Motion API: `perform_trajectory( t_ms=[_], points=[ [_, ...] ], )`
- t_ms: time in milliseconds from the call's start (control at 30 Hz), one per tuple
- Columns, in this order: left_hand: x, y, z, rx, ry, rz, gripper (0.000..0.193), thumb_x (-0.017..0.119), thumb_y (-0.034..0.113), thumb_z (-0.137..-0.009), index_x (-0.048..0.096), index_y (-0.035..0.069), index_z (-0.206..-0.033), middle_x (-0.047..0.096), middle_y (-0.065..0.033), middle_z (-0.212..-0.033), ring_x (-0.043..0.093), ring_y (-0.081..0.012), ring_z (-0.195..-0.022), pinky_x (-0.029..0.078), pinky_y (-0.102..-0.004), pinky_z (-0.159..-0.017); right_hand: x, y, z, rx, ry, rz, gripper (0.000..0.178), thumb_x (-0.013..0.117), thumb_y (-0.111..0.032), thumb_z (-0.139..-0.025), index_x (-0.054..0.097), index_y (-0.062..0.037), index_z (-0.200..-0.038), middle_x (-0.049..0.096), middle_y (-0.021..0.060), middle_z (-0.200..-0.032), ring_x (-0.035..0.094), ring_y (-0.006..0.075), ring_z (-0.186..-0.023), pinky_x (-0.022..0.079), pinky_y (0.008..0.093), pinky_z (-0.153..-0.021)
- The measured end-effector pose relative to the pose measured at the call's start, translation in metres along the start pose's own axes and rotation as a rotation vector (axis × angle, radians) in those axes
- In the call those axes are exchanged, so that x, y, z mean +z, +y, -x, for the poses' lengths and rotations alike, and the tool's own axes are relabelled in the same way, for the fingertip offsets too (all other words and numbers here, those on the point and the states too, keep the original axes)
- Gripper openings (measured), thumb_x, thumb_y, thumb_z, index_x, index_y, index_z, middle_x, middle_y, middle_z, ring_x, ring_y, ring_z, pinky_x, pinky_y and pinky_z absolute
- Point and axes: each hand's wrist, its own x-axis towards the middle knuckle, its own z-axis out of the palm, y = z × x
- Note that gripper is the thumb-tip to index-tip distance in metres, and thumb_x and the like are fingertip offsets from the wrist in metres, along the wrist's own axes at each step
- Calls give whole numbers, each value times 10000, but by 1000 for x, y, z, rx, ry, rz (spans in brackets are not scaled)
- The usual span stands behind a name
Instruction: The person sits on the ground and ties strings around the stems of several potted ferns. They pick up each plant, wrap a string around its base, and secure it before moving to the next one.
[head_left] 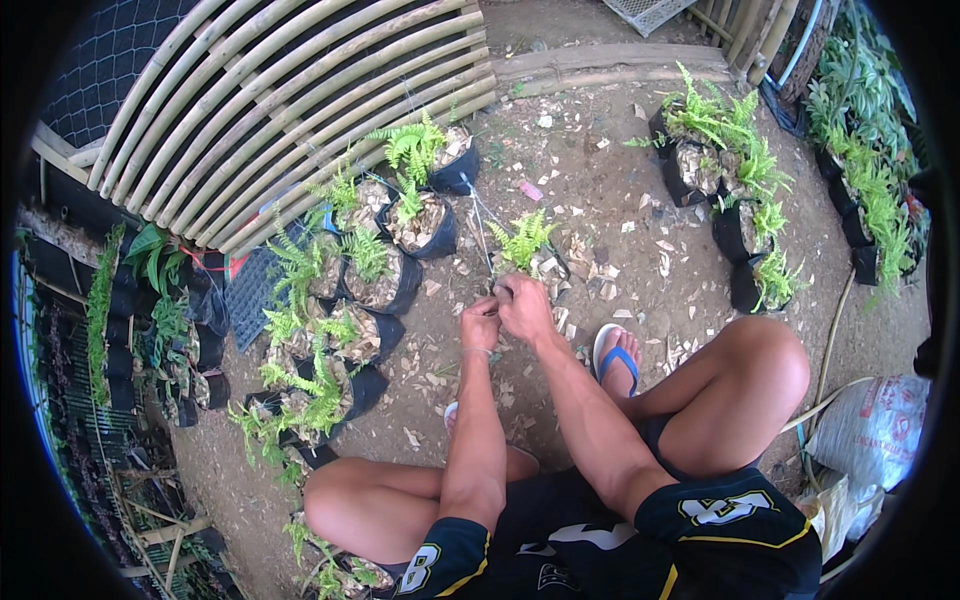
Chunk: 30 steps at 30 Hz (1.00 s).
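Note:
Both my hands meet in front of a small potted fern (524,238), at the near rim of its dark pot. My left hand (479,324) is closed, fingers bunched beside the right. My right hand (524,306) is also closed, its fingers bent against the left fingertips. Whatever they pinch is small and hidden by the fingers. Thin pale strands (482,218) rise just beyond the hands, toward a black grow bag (456,170) with a fern; whether they reach my fingers I cannot tell. Wood chips fill the fern's pot.
Several fern bags (375,282) stand in clusters on the left. More ferns in black bags (757,222) line the right. A bamboo slat panel (300,110) leans at the upper left. Filled sacks (868,430) sit at the right. Chips litter the dirt ground (590,150).

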Motion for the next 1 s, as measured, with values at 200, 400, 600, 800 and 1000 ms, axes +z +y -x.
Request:
perform_trajectory(
  t_ms=[200, 400, 600, 800, 1000],
  points=[
    [10, -6, 6, 61, 174, -78, 259, 714, -21, -768, 806, 41, -1002, 772, -145, -921, 746, -260, -862, 570, -346, -802, -2, -3, 1, -27, 39, -31, 117, 645, -53, -870, 708, 40, -901, 702, 246, -938, 678, 437, -912, 536, 492, -839],
    [16, -4, 12, 118, 230, -170, 186, 717, -5, -777, 796, 28, -942, 764, -151, -884, 747, -284, -797, 573, -366, -757, -6, -10, -1, 3, 41, -13, 124, 673, -63, -874, 739, 21, -936, 709, 227, -925, 688, 417, -895, 543, 475, -818],
    [22, -3, 15, 242, 307, -226, 138, 736, 22, -767, 781, 18, -898, 754, -155, -855, 743, -294, -780, 570, -371, -734, -6, -13, 4, -12, 62, 1, 119, 651, -101, -884, 731, -27, -929, 703, 193, -947, 686, 417, -868, 551, 497, -782],
    [26, -6, 15, 245, 323, -213, 105, 760, 46, -757, 772, 35, -861, 745, -140, -825, 732, -287, -760, 563, -368, -716, -5, -14, 4, -19, 103, -20, 140, 649, -106, -895, 744, -30, -963, 712, 178, -957, 698, 402, -855, 559, 489, -773],
    [26, -4, 15, 236, 316, -185, 43, 767, 54, -791, 752, 43, -830, 713, -126, -758, 688, -228, -721, 530, -359, -665, -5, -15, 4, -29, 106, -16, 144, 653, -129, -899, 745, -30, -948, 719, 175, -961, 705, 395, -846, 562, 480, -763]
  ],
)
